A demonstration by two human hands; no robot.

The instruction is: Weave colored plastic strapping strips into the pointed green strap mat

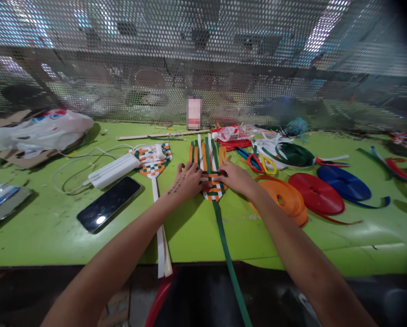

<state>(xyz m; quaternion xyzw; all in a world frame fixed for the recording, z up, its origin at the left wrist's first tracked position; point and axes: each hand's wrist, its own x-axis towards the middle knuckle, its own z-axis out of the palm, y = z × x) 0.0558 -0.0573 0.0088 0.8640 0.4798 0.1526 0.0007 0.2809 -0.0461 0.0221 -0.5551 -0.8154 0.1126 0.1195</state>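
Note:
A half-woven piece of orange, green and white plastic strips (213,194) lies on the table in front of me, its loose strip ends spread out at the far side. My left hand (187,179) has its curled fingers on the left edge of the weave. At the right edge, my right hand (236,178) pinches the strips between thumb and fingers. A dark strip crosses the weave between both hands. From the near end a long green strip (225,243) runs over the table edge. To the left rests a second woven piece (151,170) with white tails.
Right of my hands lie coiled orange (296,202), red (317,193) and blue strip rolls (344,181), plus scissors (267,164). On the left are a phone (109,204), a white power strip (114,170) with cable and a plastic bag (53,129). A perforated metal panel (121,68) stands behind.

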